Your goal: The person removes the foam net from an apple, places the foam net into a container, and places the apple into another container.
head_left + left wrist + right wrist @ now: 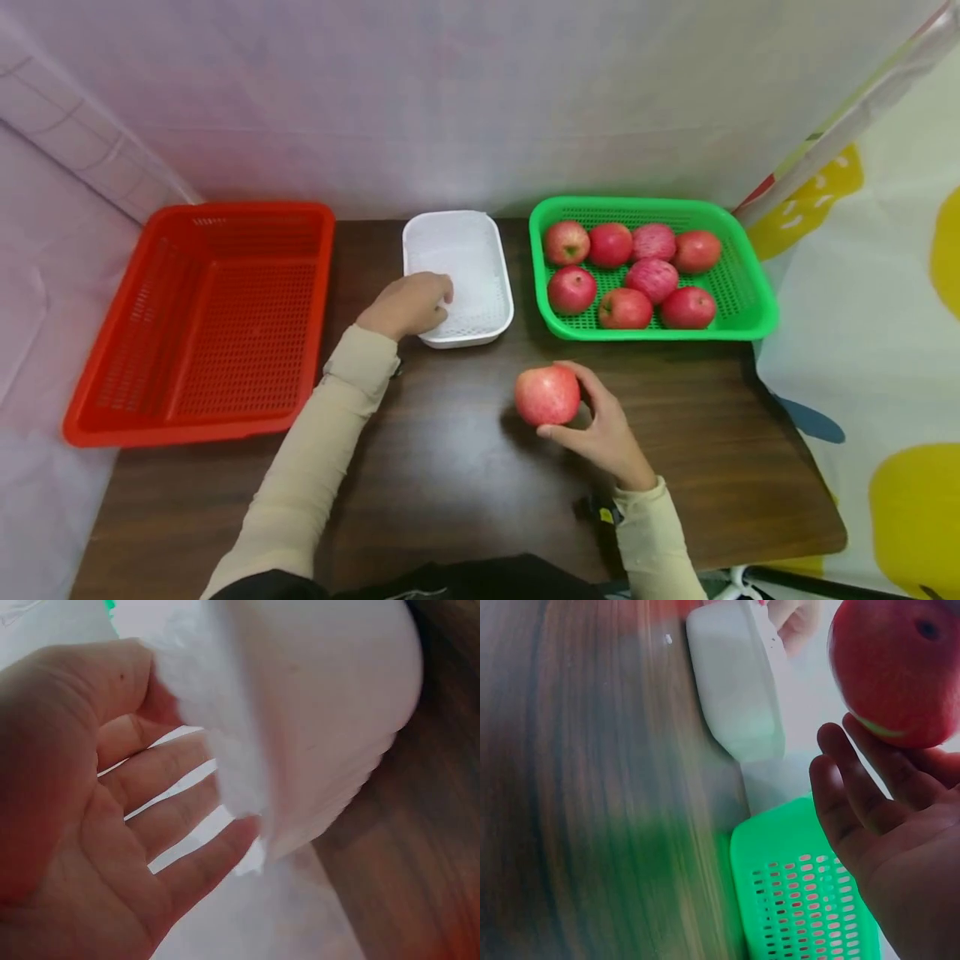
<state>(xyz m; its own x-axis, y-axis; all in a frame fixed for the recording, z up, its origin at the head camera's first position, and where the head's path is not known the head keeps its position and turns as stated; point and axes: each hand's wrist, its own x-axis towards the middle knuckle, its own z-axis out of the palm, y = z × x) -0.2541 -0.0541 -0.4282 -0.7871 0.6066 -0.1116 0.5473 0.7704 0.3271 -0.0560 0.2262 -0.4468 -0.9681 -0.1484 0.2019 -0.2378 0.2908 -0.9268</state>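
My right hand (600, 425) holds a red apple (547, 395) above the table, thumb on its near side and fingers on its far side. The right wrist view shows the apple (896, 667) at the top right, above the palm. My left hand (411, 304) reaches over the left side of a small white basket (506, 312). In the left wrist view its fingers (169, 821) are fairly straight and spread beside white, frilly-edged material (206, 697) at the basket's rim. Whether the fingertips grip any of it is hidden.
A green basket (763, 308) at the back right holds several red apples (625, 309). A large red basket (318, 292) stands at the left. All rest on a dark wooden table (450, 467) against white sheeting (435, 108). A small dark object (600, 510) lies near my right wrist.
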